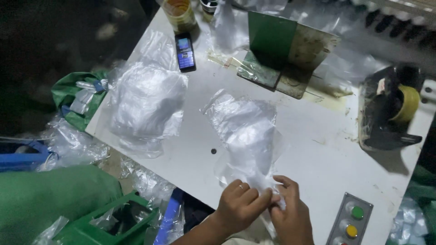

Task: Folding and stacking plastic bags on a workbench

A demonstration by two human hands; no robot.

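Both hands, left [238, 205] and right [290, 213], pinch one clear plastic bag [247, 131]; another bag pile [147, 102] at 10 o'clock, one phone [185, 51] at 11.

Clear, colourless plastic bag [247, 131] pinched in left hand [238, 206] and right hand [290, 215]. White worktable [318, 154], stained yellow-brown toward far edge. Second clear bag pile [145, 104], whitish. Black phone [185, 52], blue lit screen. Green metal bracket [281, 50], rust-brown blotches. Grey button panel [349, 220]: green, yellow buttons. Yellow tape roll [406, 104] on black holder. Green sack [72, 97].
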